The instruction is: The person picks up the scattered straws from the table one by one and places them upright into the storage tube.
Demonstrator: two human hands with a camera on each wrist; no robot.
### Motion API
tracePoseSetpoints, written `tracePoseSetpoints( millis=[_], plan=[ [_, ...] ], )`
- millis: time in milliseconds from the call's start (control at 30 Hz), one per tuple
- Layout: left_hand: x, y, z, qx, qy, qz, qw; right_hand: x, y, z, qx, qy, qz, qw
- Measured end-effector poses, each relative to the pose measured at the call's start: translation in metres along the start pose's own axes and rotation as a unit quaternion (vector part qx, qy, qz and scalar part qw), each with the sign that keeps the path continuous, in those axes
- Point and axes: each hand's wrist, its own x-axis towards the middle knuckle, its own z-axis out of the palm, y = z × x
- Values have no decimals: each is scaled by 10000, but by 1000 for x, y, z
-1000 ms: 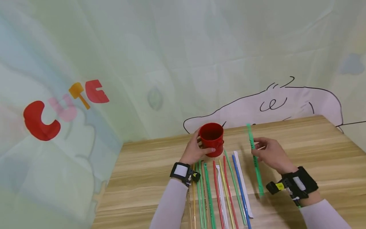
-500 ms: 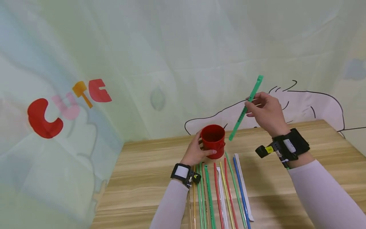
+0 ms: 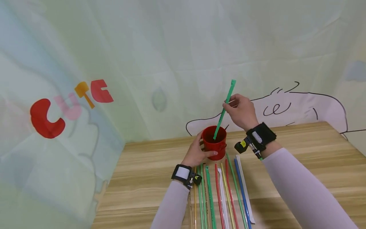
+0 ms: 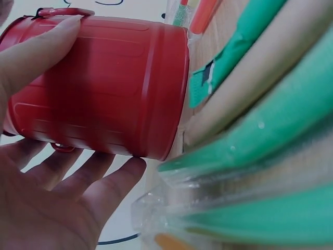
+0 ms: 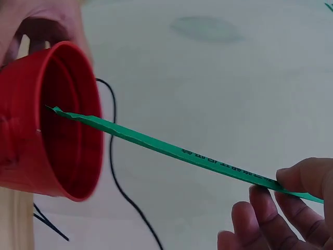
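Observation:
A small red bucket [image 3: 215, 149] stands upright near the back of the table. My left hand [image 3: 197, 153] grips it from the left, with the thumb across its front and the fingers behind, as the left wrist view [image 4: 57, 198] shows of that hand. Between thumb and fingertips, my right hand [image 3: 241, 111] pinches a straw in a green paper wrapper [image 3: 224, 109] marked with dark print. The wrapped straw slants down, its lower end inside the bucket's mouth in the right wrist view, where the bucket [image 5: 73, 125] shows a dark inside.
In front of the bucket several wrapped straws lie side by side on the wooden table [image 3: 148, 178], among them a blue one [image 3: 242, 190], a white one [image 3: 246, 194] and a thick green one [image 3: 210, 197]. A printed curtain [image 3: 160, 63] hangs behind the table's back edge.
My right hand has lifted the green wrapped straw from the table's right side, tilted it and carried it left into the bucket's mouth. My left hand has stayed on the bucket.

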Motion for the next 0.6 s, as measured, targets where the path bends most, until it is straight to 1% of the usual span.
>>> tracePoseSetpoints(
  millis=[167, 333, 467, 600],
  plan=[
    [1, -1, 0, 1, -16, 50, 10000, -1, 8, 20, -198, -135, 168, 9996],
    [0, 0, 1, -71, -24, -46, 10000, -3, 14, 33, -397, -317, 257, 9984],
    [-1, 1, 1, -83, -19, -105, 9999, -5, 15, 36, -658, -448, 237, 9965],
    [0, 0, -1, -78, -16, -77, 9999, -6, 14, 34, -820, -444, 173, 9955]
  ],
)
